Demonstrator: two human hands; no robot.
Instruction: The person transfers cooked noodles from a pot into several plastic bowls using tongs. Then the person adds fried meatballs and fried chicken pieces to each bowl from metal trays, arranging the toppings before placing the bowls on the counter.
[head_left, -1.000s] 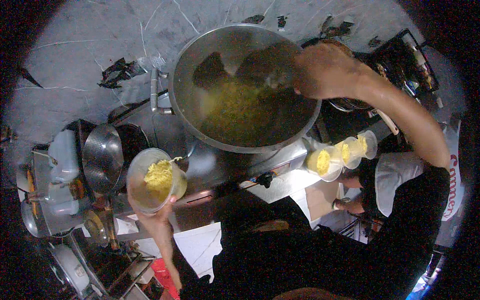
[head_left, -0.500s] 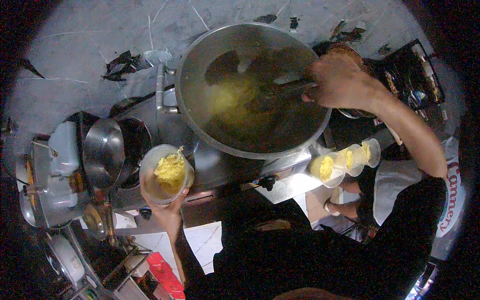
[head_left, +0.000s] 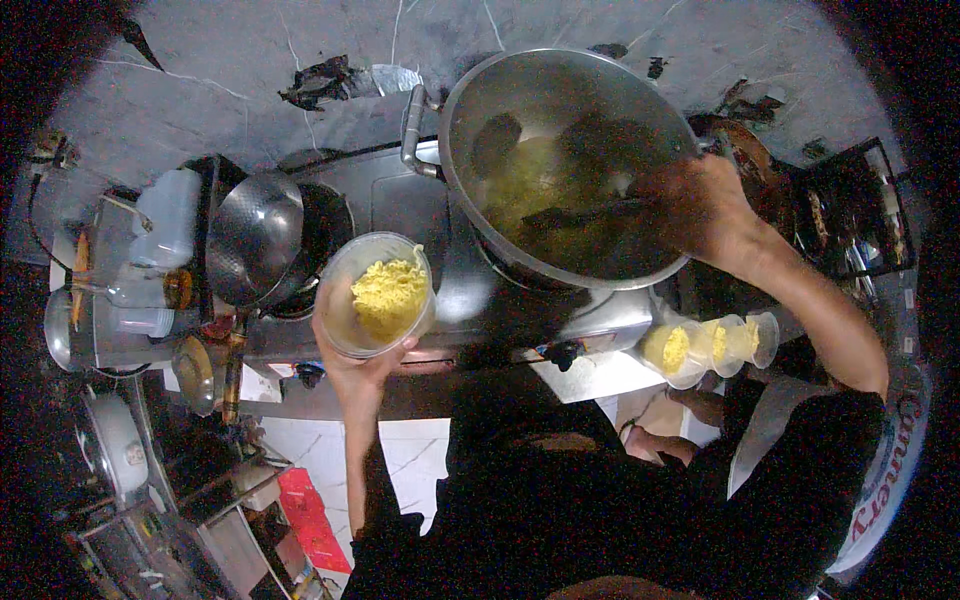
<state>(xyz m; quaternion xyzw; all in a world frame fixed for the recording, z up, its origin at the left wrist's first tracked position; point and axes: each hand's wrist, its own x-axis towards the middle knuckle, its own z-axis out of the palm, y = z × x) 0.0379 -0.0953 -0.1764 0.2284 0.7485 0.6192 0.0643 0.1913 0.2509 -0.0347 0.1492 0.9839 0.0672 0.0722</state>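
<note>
A round clear plastic tub of yellow noodles is gripped from below and the side by my left hand, in front of the stove. My right hand is closed round the handle of a dark utensil, whose end reaches into the large metal pot. Motion blur and shade hide what kind of utensil it is. Inside the pot, a yellowish patch shows through murky liquid.
Several clear cups of yellow noodles stand right of the stove front. A metal wok sits on the left burner, its handle pointing toward me. Lidded containers are at far left. A dark rack of utensils stands far right.
The whole view has shifted, so the pot and stove appear farther right. My left hand still holds the noodle tub upright. My right hand has moved the utensil slightly within the pot.
</note>
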